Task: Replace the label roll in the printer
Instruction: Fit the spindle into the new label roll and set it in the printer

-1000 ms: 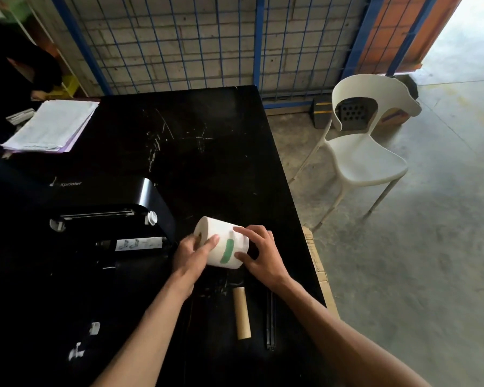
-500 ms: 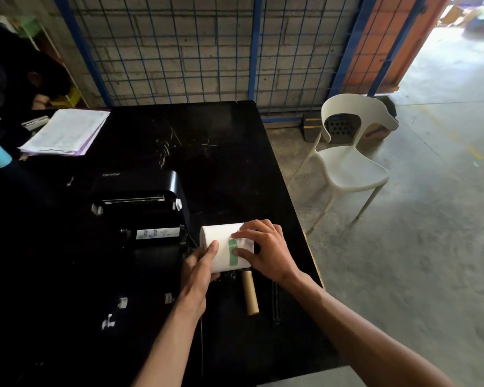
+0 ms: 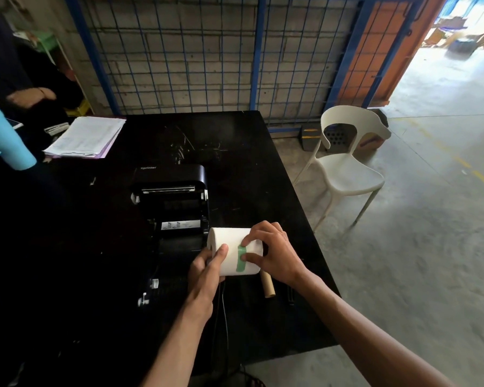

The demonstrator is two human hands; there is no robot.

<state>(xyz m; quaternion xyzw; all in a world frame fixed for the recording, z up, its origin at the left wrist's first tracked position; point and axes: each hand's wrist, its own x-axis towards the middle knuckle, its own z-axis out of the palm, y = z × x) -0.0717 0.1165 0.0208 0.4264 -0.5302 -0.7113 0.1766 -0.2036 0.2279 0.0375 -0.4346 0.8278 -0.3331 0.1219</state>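
Head view, looking down on a black table [image 3: 235, 152] with 2 bare hands at work. Both hands hold a white label roll [image 3: 234, 251] lying on its side, just above the table's surface and just right of an open black printer [image 3: 171, 208]. The left hand [image 3: 207, 270] grips the roll's left end, thumb lying across the top of the paper. The right hand [image 3: 274, 254] curls over the roll's right end, thumb and forefinger pinching at a strip of green tape [image 3: 241, 259] that runs across the roll's outer wrap. The tape is stuck flat to the paper.

Printer: lid raised toward the far side, roll bay exposed and dark, with a small white sticker inside. It sits left of the roll, touching or nearly touching it; I cannot tell which.

Just right of and below the roll, a bare brown cardboard core [image 3: 267, 284] lies on the table, partly hidden under the right hand.

Far left of the printer, a stack of papers [image 3: 87, 136] rests on the table's back corner, and a light blue bottle [image 3: 4, 138] stands near it. Right of the table, a white plastic chair [image 3: 349, 169] stands on a concrete floor.
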